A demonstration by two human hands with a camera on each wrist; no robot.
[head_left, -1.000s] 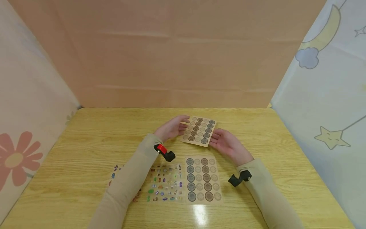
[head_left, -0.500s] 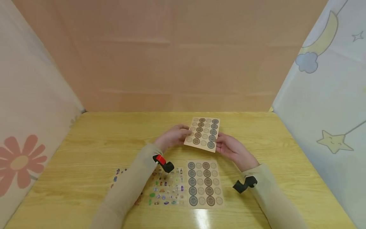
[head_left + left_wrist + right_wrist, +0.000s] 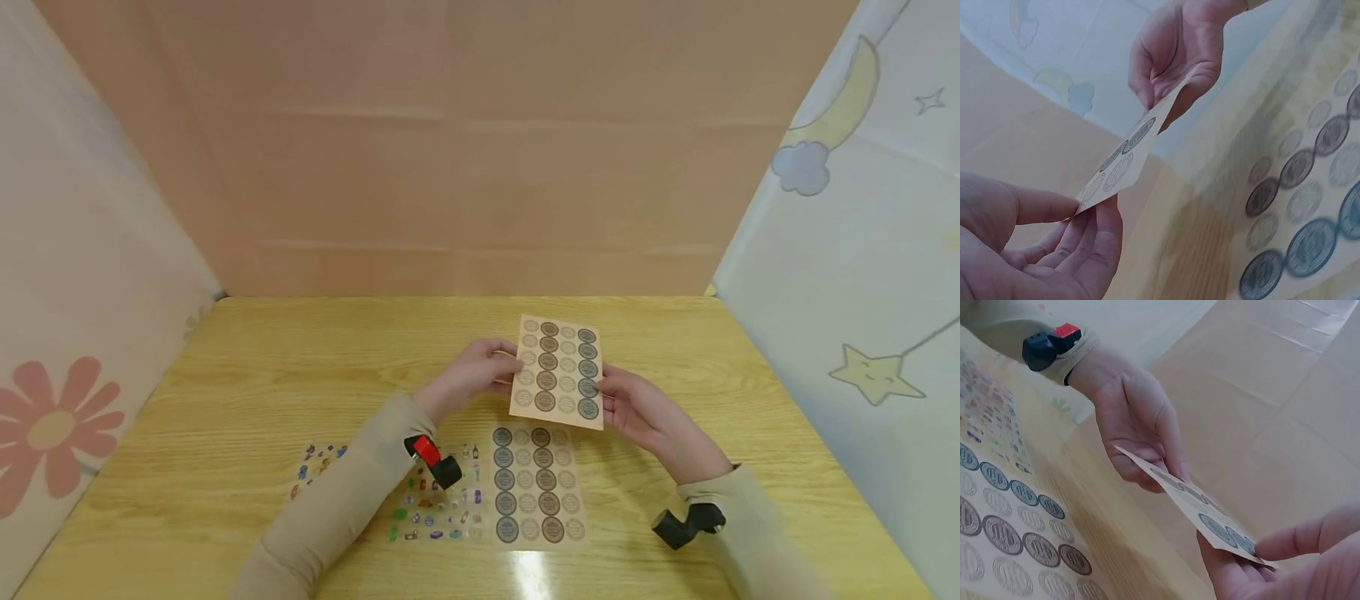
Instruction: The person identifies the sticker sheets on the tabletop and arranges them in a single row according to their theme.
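Between both hands, a tan sticker sheet (image 3: 558, 371) printed with columns of round stickers is held up over the table, tilted. My left hand (image 3: 474, 375) pinches its left edge, thumb on top and fingers beneath, as the left wrist view shows at the near corner of the sheet (image 3: 1124, 159). At the opposite edge my right hand (image 3: 647, 410) pinches it the same way, its thumb (image 3: 1291, 542) on the printed face. A second sheet of round stickers (image 3: 537, 487) lies flat on the table just below the held one.
A clear sheet of small colourful stickers (image 3: 438, 521) lies left of the flat round-sticker sheet. Another colourful sheet (image 3: 318, 458) is partly covered by the left sleeve. The wooden table (image 3: 225, 417) ends at a brown back panel (image 3: 450, 208), with printed panels at both sides.
Both hands have brought the held sheet toward the right and nearer to me. The left fingers, earlier loosely at its edge, now pinch it, and the right thumb has come onto its face.
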